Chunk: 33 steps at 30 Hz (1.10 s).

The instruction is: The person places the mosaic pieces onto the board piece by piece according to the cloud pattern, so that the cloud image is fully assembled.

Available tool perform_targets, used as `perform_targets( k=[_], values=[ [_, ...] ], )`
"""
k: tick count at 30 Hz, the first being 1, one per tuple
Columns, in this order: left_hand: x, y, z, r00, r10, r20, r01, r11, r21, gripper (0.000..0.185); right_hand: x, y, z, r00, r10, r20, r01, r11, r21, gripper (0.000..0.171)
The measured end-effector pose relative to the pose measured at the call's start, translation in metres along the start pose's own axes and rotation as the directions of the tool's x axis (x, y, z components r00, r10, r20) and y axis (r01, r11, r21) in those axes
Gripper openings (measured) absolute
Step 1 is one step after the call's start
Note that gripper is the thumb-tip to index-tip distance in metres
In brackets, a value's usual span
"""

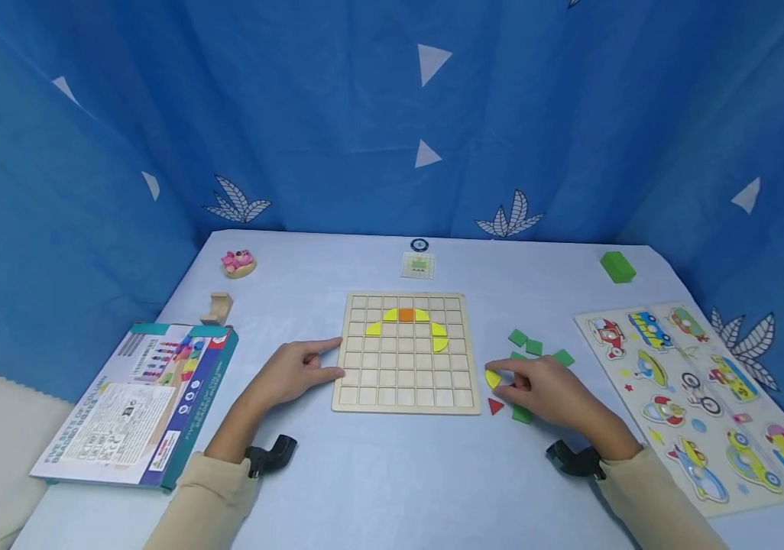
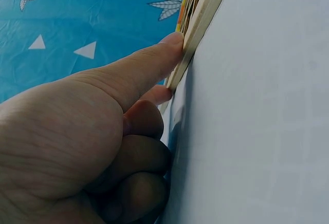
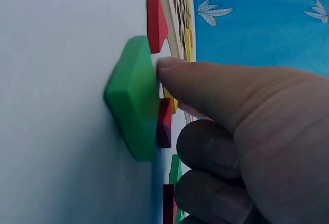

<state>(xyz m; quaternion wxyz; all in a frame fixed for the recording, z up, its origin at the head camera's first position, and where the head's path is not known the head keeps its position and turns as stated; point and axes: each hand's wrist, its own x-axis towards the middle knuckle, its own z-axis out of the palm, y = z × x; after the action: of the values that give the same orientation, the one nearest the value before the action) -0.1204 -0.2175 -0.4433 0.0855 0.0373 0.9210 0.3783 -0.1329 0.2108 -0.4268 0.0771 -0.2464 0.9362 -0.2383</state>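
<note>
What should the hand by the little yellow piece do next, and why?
Probably lift the yellow piece that the right hand touches and carry it to the grid board. A yellow arch sits there with bare squares below, and the left hand steadies the board's edge.

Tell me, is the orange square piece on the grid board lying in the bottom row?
No, the orange square piece lies near the top of the wooden grid board, between yellow curved pieces.

Heads up: your right hand (image 1: 549, 391) is covering part of the green tiles (image 1: 533, 347) near the table's right side, so you can't count them. The small card (image 1: 418, 265) at the far edge is showing too tiny to read, and the picture puzzle (image 1: 701, 397) is getting clipped at the frame's right edge.
</note>
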Motion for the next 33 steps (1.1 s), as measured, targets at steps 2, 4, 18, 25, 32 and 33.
perform_targets(
  k=[2, 4, 18, 25, 32, 33],
  values=[
    [0.0, 0.0, 0.0, 1.0, 0.004, -0.003, -0.004, 1.0, -0.002, 0.062, 0.001, -0.001, 0.002, 1.0, -0.003, -0.017, 0.002, 1.0, -0.021, 0.042],
    [0.0, 0.0, 0.0, 1.0, 0.01, -0.006, -0.01, 1.0, -0.005, 0.062, 0.002, -0.003, 0.005, 0.999, -0.007, -0.04, 0.005, 0.999, -0.049, 0.041],
    [0.0, 0.002, -0.001, 1.0, -0.019, 0.005, 0.019, 1.0, 0.006, 0.062, 0.045, -0.045, 0.007, 0.991, -0.058, -0.122, 0.053, 0.998, -0.044, 0.036],
    [0.0, 0.001, 0.0, 1.0, -0.003, 0.0, 0.003, 1.0, 0.014, 0.061, 0.1, -0.096, 0.039, 0.992, -0.099, -0.076, 0.099, 0.995, 0.001, 0.033],
    [0.0, 0.002, -0.001, 1.0, -0.019, 0.011, 0.019, 1.0, 0.001, 0.062, 0.129, -0.119, 0.066, 0.991, -0.092, -0.097, 0.094, 0.996, 0.015, 0.032],
    [0.0, 0.002, -0.001, 1.0, -0.02, 0.013, 0.02, 1.0, 0.001, 0.062, 0.13, -0.12, 0.068, 0.991, -0.092, -0.098, 0.094, 0.995, 0.016, 0.032]
  ],
)
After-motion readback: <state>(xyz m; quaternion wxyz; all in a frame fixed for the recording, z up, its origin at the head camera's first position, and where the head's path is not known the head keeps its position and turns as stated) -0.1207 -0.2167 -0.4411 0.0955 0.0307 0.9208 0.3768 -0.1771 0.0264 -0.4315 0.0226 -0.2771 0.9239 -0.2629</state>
